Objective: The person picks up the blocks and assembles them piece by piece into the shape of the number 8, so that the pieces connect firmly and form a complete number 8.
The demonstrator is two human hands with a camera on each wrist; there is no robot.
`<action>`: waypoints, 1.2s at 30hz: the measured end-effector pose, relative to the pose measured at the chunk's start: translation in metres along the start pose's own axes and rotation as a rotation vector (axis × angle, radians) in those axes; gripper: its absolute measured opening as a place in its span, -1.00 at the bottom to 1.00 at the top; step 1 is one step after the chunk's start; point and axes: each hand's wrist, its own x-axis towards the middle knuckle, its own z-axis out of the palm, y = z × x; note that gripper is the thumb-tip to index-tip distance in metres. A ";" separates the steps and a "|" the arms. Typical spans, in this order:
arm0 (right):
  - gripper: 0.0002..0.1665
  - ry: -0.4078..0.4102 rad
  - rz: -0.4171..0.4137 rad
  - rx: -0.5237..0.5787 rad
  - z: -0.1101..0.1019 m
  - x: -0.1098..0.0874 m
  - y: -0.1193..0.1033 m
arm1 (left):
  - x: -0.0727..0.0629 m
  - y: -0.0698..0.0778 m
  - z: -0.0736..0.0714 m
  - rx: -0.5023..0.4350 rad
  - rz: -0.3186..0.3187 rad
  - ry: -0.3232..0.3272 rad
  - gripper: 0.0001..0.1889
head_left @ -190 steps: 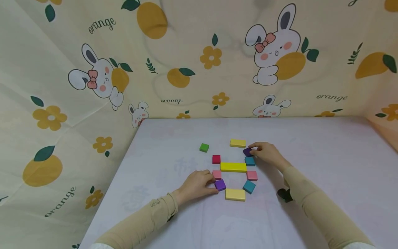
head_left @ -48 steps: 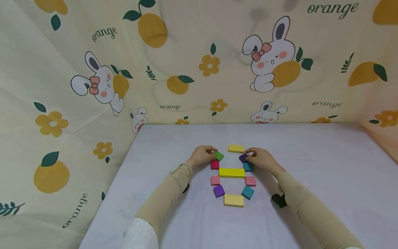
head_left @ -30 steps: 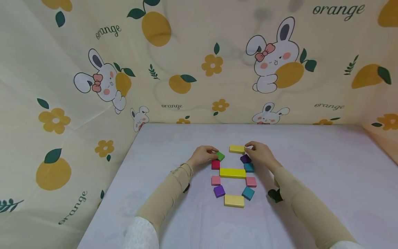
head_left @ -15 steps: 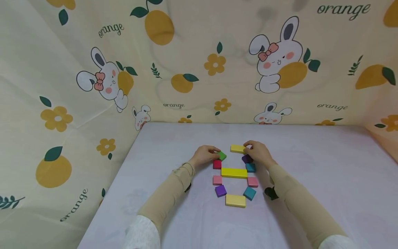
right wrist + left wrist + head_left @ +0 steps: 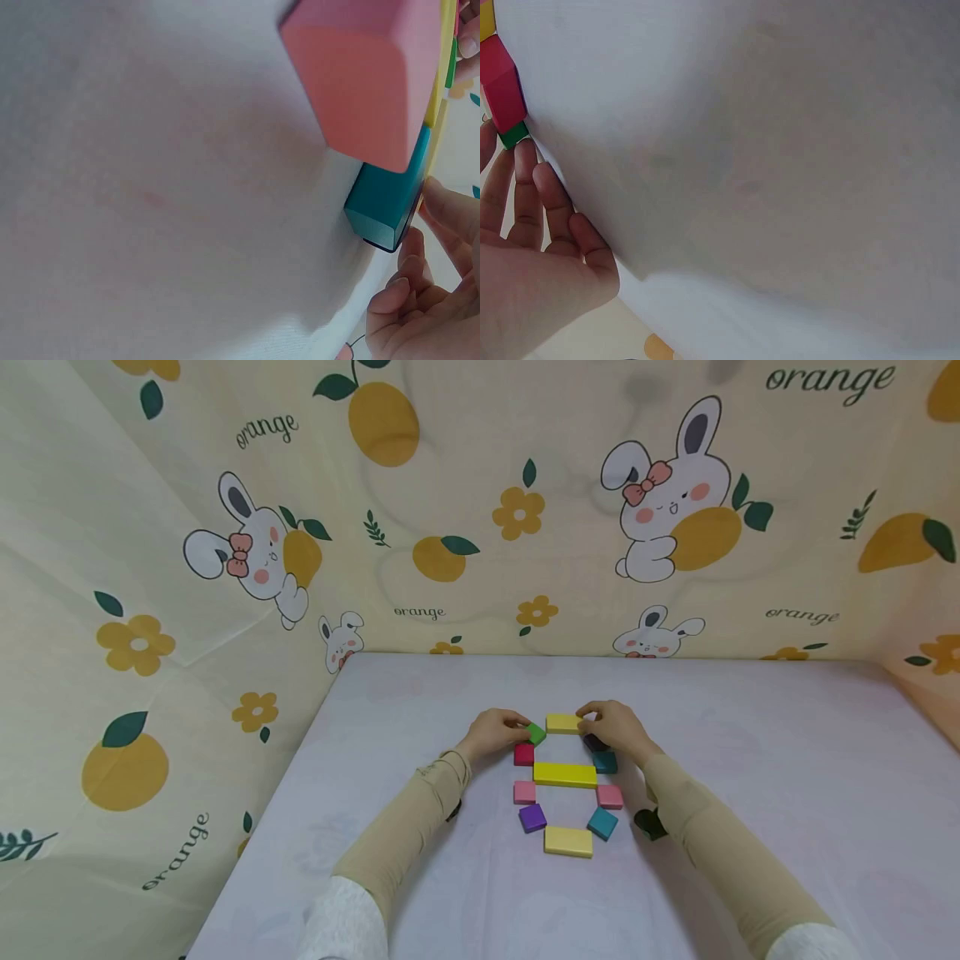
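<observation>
In the head view, my left hand (image 5: 491, 732) pinches a green block (image 5: 536, 733) just behind the red block (image 5: 524, 755). My right hand (image 5: 618, 727) holds the right end of the far pale yellow block (image 5: 562, 723). Beneath that hand lies a dark purple block (image 5: 596, 743), partly covered, with a teal block (image 5: 604, 762) in front of it. The left wrist view shows the left fingers at the green block (image 5: 514, 135). In the right wrist view, the right hand (image 5: 435, 292) reaches past the teal block (image 5: 386, 199), and its fingertips are partly hidden.
A long bright yellow block (image 5: 565, 775) crosses the middle of the ring of blocks. Nearer lie two pink blocks (image 5: 525, 792), a purple block (image 5: 532, 817), another teal block (image 5: 602, 824) and a pale yellow block (image 5: 567, 842). A patterned cloth (image 5: 450, 485) hangs behind the white table (image 5: 750, 760).
My left hand left the purple block and brought the green one right, beside the red. My right hand let go of the dark purple block, took the far yellow block and shifted it left.
</observation>
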 end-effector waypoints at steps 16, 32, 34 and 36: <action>-0.58 -0.019 -0.023 -0.016 -0.002 -0.004 -0.002 | 0.001 0.000 0.001 0.007 -0.025 -0.006 -0.69; -0.54 -0.006 -0.041 -0.002 -0.016 -0.017 0.010 | 0.002 -0.001 0.004 -0.004 -0.040 -0.005 -0.67; -0.54 -0.024 -0.031 0.005 -0.019 -0.019 0.014 | 0.002 -0.002 0.004 -0.001 -0.037 -0.003 -0.67; -0.54 -0.048 -0.022 0.019 -0.021 -0.021 0.016 | 0.002 -0.002 0.004 0.006 -0.034 -0.002 -0.67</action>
